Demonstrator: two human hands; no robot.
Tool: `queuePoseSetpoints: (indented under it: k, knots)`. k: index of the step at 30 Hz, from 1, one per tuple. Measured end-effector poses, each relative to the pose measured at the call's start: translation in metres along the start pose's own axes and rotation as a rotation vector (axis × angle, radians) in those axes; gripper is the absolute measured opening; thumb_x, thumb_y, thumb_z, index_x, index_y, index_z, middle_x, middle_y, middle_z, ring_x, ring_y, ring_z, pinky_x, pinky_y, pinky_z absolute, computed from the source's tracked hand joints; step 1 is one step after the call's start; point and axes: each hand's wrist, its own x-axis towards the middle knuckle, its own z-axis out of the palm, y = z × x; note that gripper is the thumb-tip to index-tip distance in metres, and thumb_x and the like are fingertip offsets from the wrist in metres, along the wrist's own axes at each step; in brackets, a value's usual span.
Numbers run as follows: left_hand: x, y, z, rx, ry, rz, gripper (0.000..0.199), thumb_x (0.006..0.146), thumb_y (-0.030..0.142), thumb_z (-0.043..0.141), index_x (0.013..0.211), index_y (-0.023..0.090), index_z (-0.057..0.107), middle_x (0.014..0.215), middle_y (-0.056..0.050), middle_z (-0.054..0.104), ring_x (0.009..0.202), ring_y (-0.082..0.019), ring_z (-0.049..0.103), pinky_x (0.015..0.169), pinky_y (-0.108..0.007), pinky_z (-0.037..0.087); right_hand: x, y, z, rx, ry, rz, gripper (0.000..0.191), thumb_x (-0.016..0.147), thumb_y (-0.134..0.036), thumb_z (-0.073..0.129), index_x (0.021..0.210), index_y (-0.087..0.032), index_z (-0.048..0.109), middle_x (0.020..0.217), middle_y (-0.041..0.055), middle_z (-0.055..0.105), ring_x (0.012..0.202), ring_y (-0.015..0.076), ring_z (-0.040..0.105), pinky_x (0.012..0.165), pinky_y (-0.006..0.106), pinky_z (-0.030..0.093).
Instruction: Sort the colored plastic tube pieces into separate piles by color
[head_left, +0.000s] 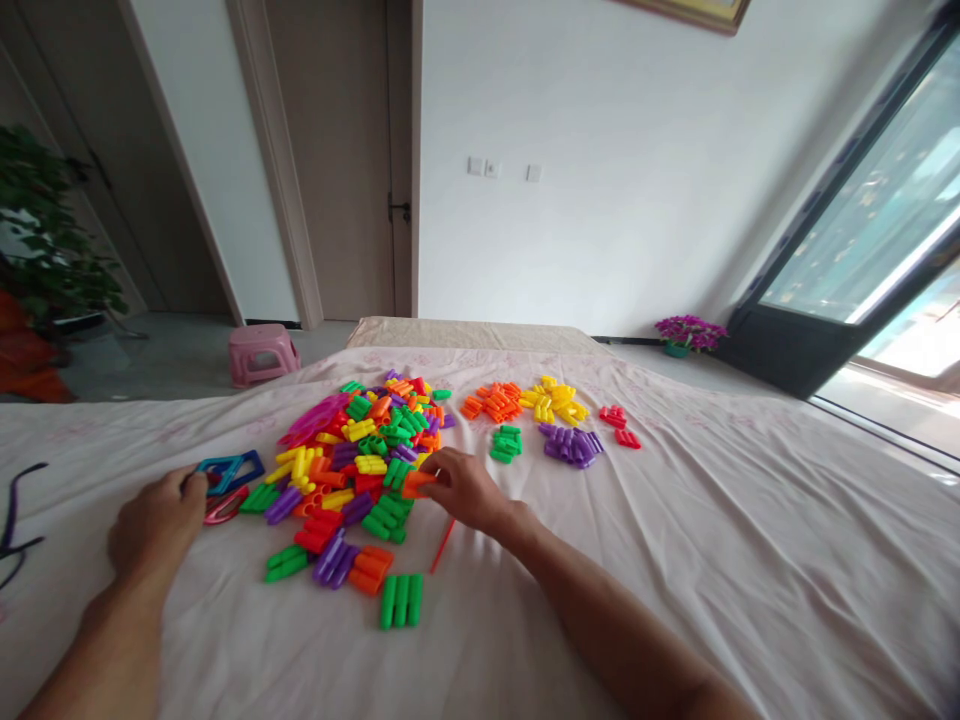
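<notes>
A mixed heap of plastic pieces [360, 430] in green, yellow, orange, red and purple lies on the bedspread. At its right edge my right hand [461, 487] pinches an orange piece [418, 484]. My left hand [161, 520] is left of the heap, fingers closed at the edge of a blue plastic frame [244, 472], beside a red ring-shaped piece [225, 507]. To the right lie separate groups by colour: orange [493, 402], yellow [555, 400], green [506, 443], purple [571, 446] and a few red pieces [613, 415]. A green piece [401, 601] sits nearest me.
The wrinkled pale bedspread [675, 540] spreads under everything. Dark glasses [15, 530] lie at the left edge, and a thin red stick [442, 547] is below my right hand. Beyond are a pink stool [262, 352] and a flower pot [676, 350].
</notes>
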Motion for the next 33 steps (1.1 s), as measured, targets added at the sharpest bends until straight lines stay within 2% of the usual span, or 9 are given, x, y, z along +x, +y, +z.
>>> queuePoseSetpoints:
  k: [5,8,12,15,19,22,25,29,33]
  knots:
    - [0.000,0.001,-0.001,-0.003,-0.006,0.002,0.069,0.094,0.052,0.022,0.138,0.018,0.062,0.128,-0.022,0.067,0.104,-0.040,0.066,0.081,-0.046,0.051,0.014,0.043,-0.032,-0.089,0.315,0.239,0.008,0.081,-0.020,0.066,0.086,-0.015,0.070,0.079,0.0011,0.068,0.070,0.0133,0.060,0.064,0.023,0.044]
    - [-0.002,0.003,-0.003,-0.012,-0.006,0.002,0.069,0.094,0.053,0.021,0.137,0.018,0.063,0.128,-0.023,0.066,0.103,-0.041,0.066,0.080,-0.047,0.052,0.019,0.068,-0.050,-0.060,0.456,0.352,0.025,0.077,-0.018,0.062,0.100,-0.013,0.072,0.084,0.0037,0.071,0.074,0.0163,0.065,0.067,0.026,0.050]
    - [-0.004,0.005,-0.005,-0.014,-0.009,-0.009,0.070,0.094,0.054,0.020,0.137,0.019,0.062,0.129,-0.021,0.067,0.103,-0.039,0.066,0.080,-0.045,0.052,0.022,0.085,-0.058,0.033,0.570,0.382,0.044,0.077,-0.016,0.059,0.121,-0.012,0.067,0.106,0.0098,0.073,0.084,0.0186,0.071,0.079,0.032,0.057]
    - [-0.005,0.006,-0.006,-0.013,-0.005,-0.010,0.069,0.095,0.053,0.021,0.137,0.019,0.063,0.130,-0.021,0.067,0.103,-0.038,0.066,0.081,-0.045,0.052,0.020,0.079,-0.047,0.077,0.491,0.308,0.036,0.080,-0.014,0.058,0.114,-0.013,0.070,0.103,0.0086,0.074,0.089,0.0195,0.072,0.084,0.034,0.057]
    - [-0.005,0.005,-0.005,-0.021,-0.006,0.004,0.070,0.095,0.054,0.019,0.136,0.018,0.063,0.131,-0.022,0.066,0.106,-0.040,0.065,0.082,-0.046,0.051,0.011,0.050,-0.019,0.040,0.244,0.048,0.029,0.083,-0.009,0.058,0.106,-0.017,0.073,0.100,0.0070,0.073,0.086,0.0166,0.069,0.082,0.030,0.056]
    - [-0.004,0.004,-0.004,-0.020,-0.001,0.013,0.069,0.095,0.052,0.020,0.135,0.017,0.063,0.128,-0.022,0.067,0.105,-0.039,0.065,0.082,-0.045,0.051,0.002,0.022,0.001,-0.015,0.019,-0.187,0.032,0.087,-0.012,0.061,0.117,-0.020,0.070,0.111,0.0081,0.070,0.090,0.0159,0.067,0.083,0.029,0.054]
    - [-0.005,0.005,-0.005,-0.005,-0.003,0.009,0.069,0.096,0.051,0.019,0.136,0.016,0.063,0.126,-0.023,0.067,0.104,-0.039,0.066,0.082,-0.045,0.051,-0.005,-0.002,0.015,-0.145,-0.124,-0.341,0.043,0.089,-0.028,0.070,0.131,-0.023,0.064,0.122,0.0091,0.066,0.105,0.0210,0.062,0.093,0.034,0.050]
    - [-0.007,0.006,-0.006,-0.016,-0.007,0.003,0.071,0.096,0.052,0.018,0.137,0.016,0.063,0.127,-0.024,0.067,0.105,-0.040,0.065,0.082,-0.046,0.051,-0.009,-0.020,0.027,-0.339,-0.193,-0.304,0.054,0.088,-0.053,0.071,0.134,-0.027,0.062,0.122,0.0085,0.065,0.104,0.0237,0.056,0.091,0.035,0.046]
    - [-0.004,0.004,-0.004,-0.025,-0.009,0.003,0.067,0.095,0.051,0.024,0.139,0.018,0.062,0.130,-0.022,0.066,0.106,-0.038,0.065,0.083,-0.045,0.051,-0.010,-0.024,0.032,-0.364,-0.185,-0.300,0.045,0.088,-0.050,0.072,0.125,-0.026,0.066,0.109,0.0063,0.069,0.098,0.0228,0.057,0.087,0.034,0.045]
